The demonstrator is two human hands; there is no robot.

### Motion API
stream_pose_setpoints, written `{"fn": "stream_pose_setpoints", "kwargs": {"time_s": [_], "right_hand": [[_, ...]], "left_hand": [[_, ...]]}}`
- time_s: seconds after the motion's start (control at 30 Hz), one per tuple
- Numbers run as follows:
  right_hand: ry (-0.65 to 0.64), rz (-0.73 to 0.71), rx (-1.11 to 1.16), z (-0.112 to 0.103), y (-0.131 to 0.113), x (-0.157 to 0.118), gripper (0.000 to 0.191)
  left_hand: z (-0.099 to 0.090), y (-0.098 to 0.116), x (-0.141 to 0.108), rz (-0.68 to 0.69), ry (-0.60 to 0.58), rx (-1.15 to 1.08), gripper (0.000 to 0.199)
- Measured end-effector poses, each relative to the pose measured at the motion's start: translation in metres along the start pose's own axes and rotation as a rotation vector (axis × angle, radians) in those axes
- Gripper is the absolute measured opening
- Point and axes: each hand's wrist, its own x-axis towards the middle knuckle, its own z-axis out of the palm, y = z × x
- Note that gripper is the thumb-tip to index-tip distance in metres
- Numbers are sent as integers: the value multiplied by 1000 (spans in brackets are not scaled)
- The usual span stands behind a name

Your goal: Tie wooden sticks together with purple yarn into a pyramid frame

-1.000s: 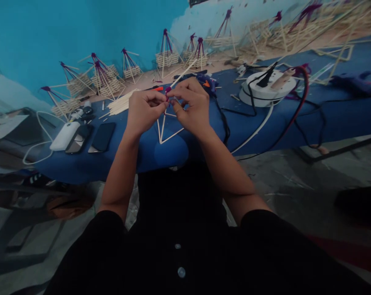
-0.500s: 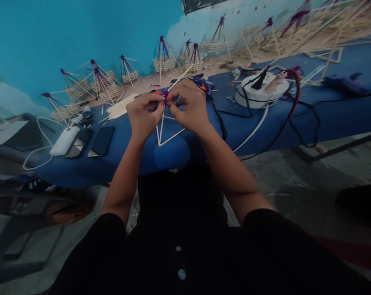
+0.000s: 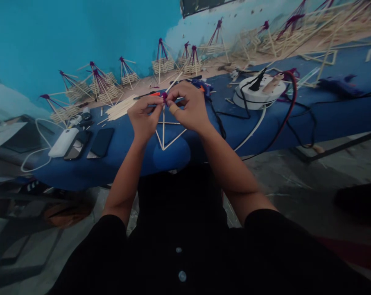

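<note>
At twelve o'clock over the table (image 3: pixel 122 137), left hand (image 3: pixel 145 118) and right hand (image 3: pixel 190 107) pinched yarn (image 3: pixel 164 96) at the frame's (image 3: pixel 164 133) tip, where an uneven tug could have skewed its thin sticks.

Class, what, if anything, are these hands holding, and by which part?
The left hand and right hand pinch the stick frame at its purple joint, between thumbs and fingers.

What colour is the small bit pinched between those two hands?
The small bit is purple, seen best in the head view.
</note>
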Motion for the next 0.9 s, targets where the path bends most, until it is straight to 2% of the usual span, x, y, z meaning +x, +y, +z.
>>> {"fn": "stream_pose_setpoints", "kwargs": {"time_s": [0.23,0.47,0.77,0.9], "right_hand": [[-18,-5,-34,-5,-1,4,9],[2,22,-7,-6,1,8,14],[55,28,13,1,10,8,19],[61,86,129,6,15,7,23]], "left_hand": [[0,-3,2,41,-15,-44,13],[-2,7,4,48,-42,17,4],[-1,31,7,-80,-81,143,7],[-4,32,5,-105,-71,165,9]]}}
